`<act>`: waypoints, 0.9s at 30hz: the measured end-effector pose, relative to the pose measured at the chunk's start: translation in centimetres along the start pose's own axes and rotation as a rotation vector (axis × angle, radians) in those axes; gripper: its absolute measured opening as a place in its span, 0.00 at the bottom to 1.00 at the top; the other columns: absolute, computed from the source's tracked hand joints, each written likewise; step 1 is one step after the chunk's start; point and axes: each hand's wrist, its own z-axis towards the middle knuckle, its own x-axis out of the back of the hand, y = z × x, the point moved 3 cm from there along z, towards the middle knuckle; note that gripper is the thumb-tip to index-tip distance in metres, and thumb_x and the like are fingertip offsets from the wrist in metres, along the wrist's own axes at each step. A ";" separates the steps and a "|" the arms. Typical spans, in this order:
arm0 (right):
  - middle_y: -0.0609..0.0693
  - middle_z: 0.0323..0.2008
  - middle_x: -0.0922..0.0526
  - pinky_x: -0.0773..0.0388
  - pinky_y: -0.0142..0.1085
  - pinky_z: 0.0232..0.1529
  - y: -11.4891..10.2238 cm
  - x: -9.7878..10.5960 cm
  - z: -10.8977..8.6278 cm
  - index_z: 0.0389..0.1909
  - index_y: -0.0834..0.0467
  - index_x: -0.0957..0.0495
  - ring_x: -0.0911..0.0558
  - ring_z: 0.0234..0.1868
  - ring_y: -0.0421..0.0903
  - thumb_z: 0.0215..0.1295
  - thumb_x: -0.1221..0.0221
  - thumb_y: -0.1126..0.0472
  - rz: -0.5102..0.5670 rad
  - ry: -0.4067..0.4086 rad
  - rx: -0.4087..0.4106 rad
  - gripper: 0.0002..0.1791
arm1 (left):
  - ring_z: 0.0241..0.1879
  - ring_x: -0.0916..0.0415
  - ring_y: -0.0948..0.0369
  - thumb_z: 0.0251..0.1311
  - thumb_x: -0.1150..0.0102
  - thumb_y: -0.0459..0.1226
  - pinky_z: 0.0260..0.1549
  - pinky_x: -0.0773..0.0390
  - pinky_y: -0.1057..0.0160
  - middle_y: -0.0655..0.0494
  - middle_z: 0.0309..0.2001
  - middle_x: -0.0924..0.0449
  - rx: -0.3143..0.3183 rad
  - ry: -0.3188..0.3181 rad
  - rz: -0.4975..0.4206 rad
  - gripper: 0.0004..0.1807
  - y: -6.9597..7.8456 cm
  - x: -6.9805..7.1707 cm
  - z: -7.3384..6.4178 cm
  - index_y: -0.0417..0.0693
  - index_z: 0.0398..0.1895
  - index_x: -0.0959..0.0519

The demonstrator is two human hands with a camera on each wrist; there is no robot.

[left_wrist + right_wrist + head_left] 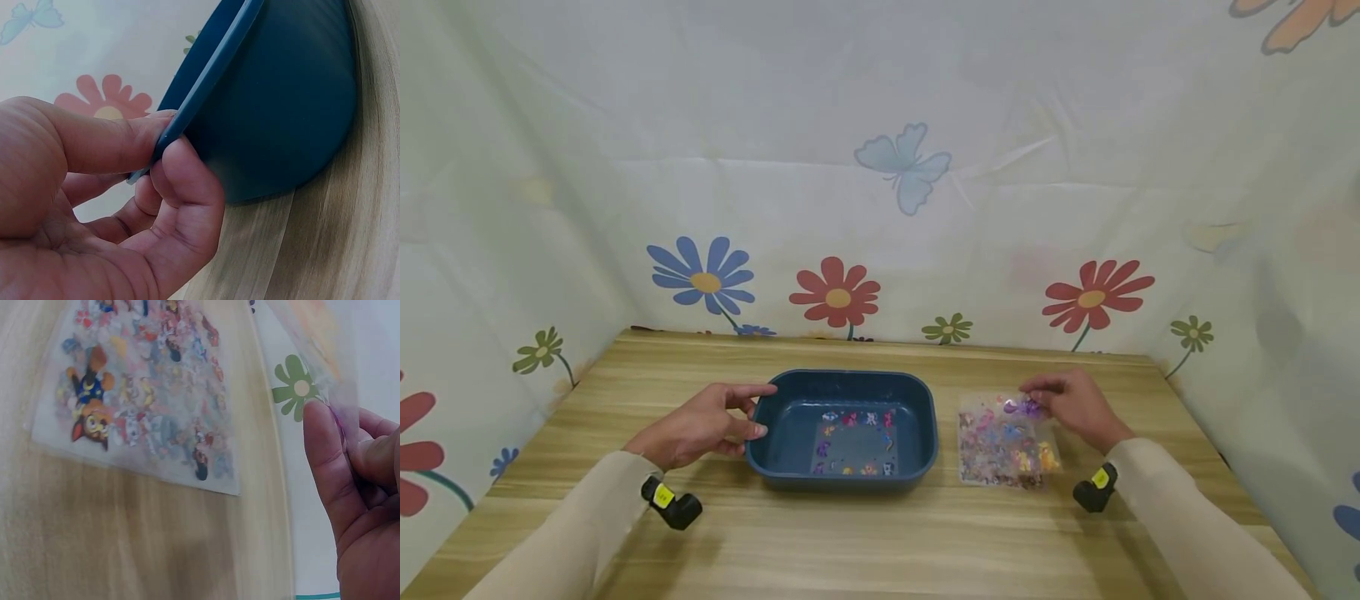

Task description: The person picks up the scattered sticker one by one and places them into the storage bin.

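Note:
My left hand (696,427) pinches the left rim of a dark blue plastic basin (842,482), thumb over the edge and fingers curled below it in the left wrist view. Flat on the basin floor lies a clear sticker sheet (854,446) with small cartoon ponies around its border. To the basin's right, my right hand (1078,410) pinches the corner of another clear sticker sheet (1047,457) between thumb and fingers. This sheet is raised over a stack of sticker sheets (137,456) printed with cartoon pups, and partly covers it in the head view.
The wood-grain table (850,550) carries the basin and the stack. A white cloth backdrop (737,200) with printed flowers and a butterfly hangs behind the table and along its sides. Black wrist cameras (681,510) sit on both forearms.

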 end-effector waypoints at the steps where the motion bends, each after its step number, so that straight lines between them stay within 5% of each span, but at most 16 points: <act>1: 0.64 0.52 0.13 0.16 0.34 0.42 -0.1 0.1 0.0 0.52 0.65 0.14 0.14 0.45 0.49 0.76 0.48 0.70 0.004 -0.001 -0.004 0.15 | 0.35 0.23 0.55 0.64 0.31 0.30 0.31 0.17 0.65 0.42 0.52 0.34 -0.001 0.000 0.000 0.44 0.0 0.0 0.0 0.48 0.81 0.39; 27: 0.66 0.52 0.14 0.14 0.32 0.39 -2.5 1.0 0.3 0.55 0.68 0.16 0.13 0.40 0.47 0.78 0.49 0.71 0.113 -0.023 0.041 0.15 | 0.35 0.23 0.55 0.63 0.30 0.30 0.32 0.16 0.65 0.44 0.51 0.34 -0.006 0.009 -0.004 0.44 -0.2 0.0 0.1 0.49 0.81 0.38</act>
